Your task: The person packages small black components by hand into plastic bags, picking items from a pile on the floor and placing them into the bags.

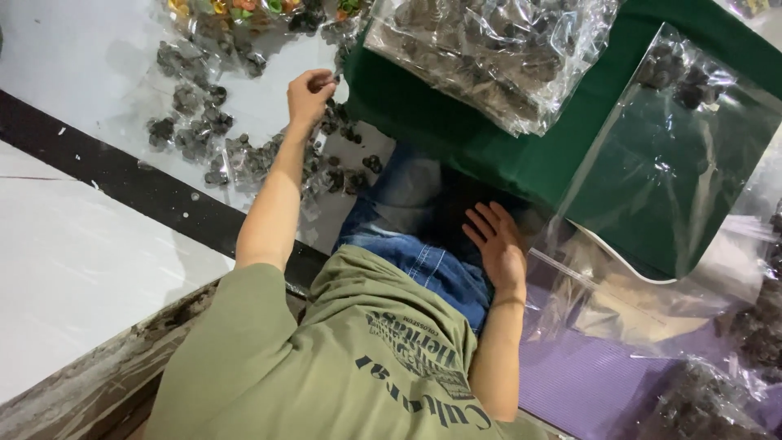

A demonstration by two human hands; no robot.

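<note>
My left hand (pixel 311 94) reaches out over the white floor to a scatter of small clear packets of dark pieces (pixel 199 122). Its fingers are curled shut, pinching one small dark packet (pixel 331 79) beside the corner of a green table (pixel 456 143). My right hand (pixel 497 244) rests palm down on my blue jeans (pixel 407 236), just under the green table's edge, fingers spread and holding nothing. My olive green shirt (pixel 326 367) fills the bottom of the view.
A large clear bag full of dark pieces (pixel 489 49) lies on the green table. A nearly empty clear bag (pixel 676 155) hangs over its right side. More plastic bags lie on a purple mat (pixel 570 375). Colourful pieces (pixel 236 8) sit at the top. A black stripe (pixel 122 179) crosses the floor.
</note>
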